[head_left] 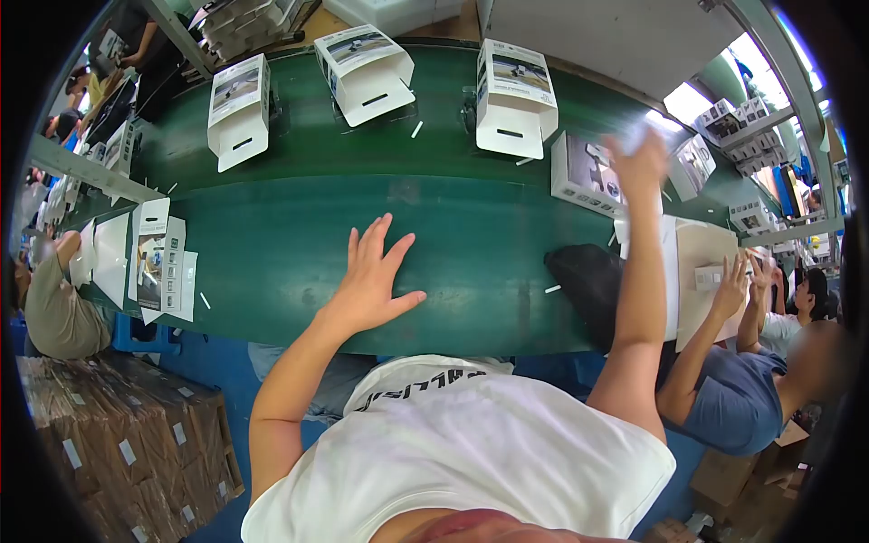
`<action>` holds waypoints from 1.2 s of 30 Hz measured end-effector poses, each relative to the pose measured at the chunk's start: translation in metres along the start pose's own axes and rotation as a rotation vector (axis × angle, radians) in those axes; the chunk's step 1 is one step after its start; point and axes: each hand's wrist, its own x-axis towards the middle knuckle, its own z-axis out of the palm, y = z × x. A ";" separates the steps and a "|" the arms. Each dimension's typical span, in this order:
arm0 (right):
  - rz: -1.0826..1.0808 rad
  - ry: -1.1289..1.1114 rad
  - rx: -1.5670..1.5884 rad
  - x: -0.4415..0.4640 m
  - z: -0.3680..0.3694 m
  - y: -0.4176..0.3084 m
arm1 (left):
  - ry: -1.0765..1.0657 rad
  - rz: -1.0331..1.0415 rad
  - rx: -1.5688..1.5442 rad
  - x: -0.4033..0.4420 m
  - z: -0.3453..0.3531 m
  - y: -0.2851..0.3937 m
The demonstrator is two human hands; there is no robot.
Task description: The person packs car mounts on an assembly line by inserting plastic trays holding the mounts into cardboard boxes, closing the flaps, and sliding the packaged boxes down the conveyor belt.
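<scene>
My left hand point(369, 279) hovers over or rests on the green work surface point(453, 262), fingers spread, with nothing in it. My right hand point(640, 165) reaches far out to the right, smeared by motion. A pale blur point(654, 127) shows at its fingertips, and I cannot make out whether it is held. Just left of that hand is a printed white box point(584, 172), its side facing me. Another printed carton point(693, 168) stands beyond it to the right. Under my right forearm lies a black bag-like thing point(588, 290).
Three cartons with open flaps point(240, 109), point(364, 72), point(516, 98) line the far side. At the left stands an opened carton point(159, 258). A co-worker in a blue shirt point(729, 398) works at the right beside brown cardboard point(706, 253). Wrapped brown cartons point(127, 443) are stacked lower left.
</scene>
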 end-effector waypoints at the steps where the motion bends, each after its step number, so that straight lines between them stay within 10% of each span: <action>1: -0.174 -0.247 0.136 0.006 -0.037 -0.062 | 0.011 0.003 -0.004 0.002 -0.003 -0.002; 2: -0.348 -0.496 0.269 0.009 -0.076 -0.123 | 0.020 0.005 -0.009 0.003 -0.006 -0.004; 5: -0.711 -0.198 0.161 -0.036 0.015 -0.139 | 0.010 0.023 -0.037 -0.010 -0.020 0.004; 8: -0.425 -0.160 0.333 -0.009 -0.024 -0.139 | 0.099 0.098 -0.038 -0.020 -0.063 0.005; 11: 0.365 -0.145 1.610 -0.033 -0.112 -0.178 | 0.366 0.221 0.113 -0.046 -0.114 0.037; 17: 0.758 -1.106 1.696 -0.121 -0.067 -0.255 | 0.063 -0.039 0.392 0.010 -0.078 0.004; 21: 0.022 -1.047 0.947 -0.109 -0.109 -0.273 | -0.124 -0.183 0.415 0.014 -0.040 -0.031; 27: -1.110 -1.082 0.804 -0.055 -0.084 -0.303 | 0.060 -0.107 0.391 -0.002 -0.024 -0.067; 28: -0.769 -1.031 0.416 -0.008 -0.070 -0.310 | 0.065 -0.160 0.332 -0.008 -0.041 -0.067; 29: -0.631 -0.505 0.573 0.018 -0.014 -0.268 | 0.076 -0.214 0.271 -0.015 -0.055 -0.069; 30: 0.057 -0.441 0.461 0.049 0.003 -0.247 | 0.075 -0.261 0.314 -0.028 -0.068 -0.078; 31: 0.289 -0.583 0.009 0.082 0.029 -0.216 | 0.088 -0.254 0.293 -0.041 -0.078 -0.089; 33: 0.120 -0.653 -0.070 0.070 0.181 -0.113 | 0.132 -0.251 0.254 -0.066 -0.097 -0.114; 34: 0.059 -1.029 0.238 0.087 0.225 -0.081 | 0.179 -0.219 0.216 -0.076 -0.105 -0.126; 36: 0.069 -1.002 0.473 0.090 0.169 -0.104 | 0.230 -0.221 0.190 -0.089 -0.112 -0.151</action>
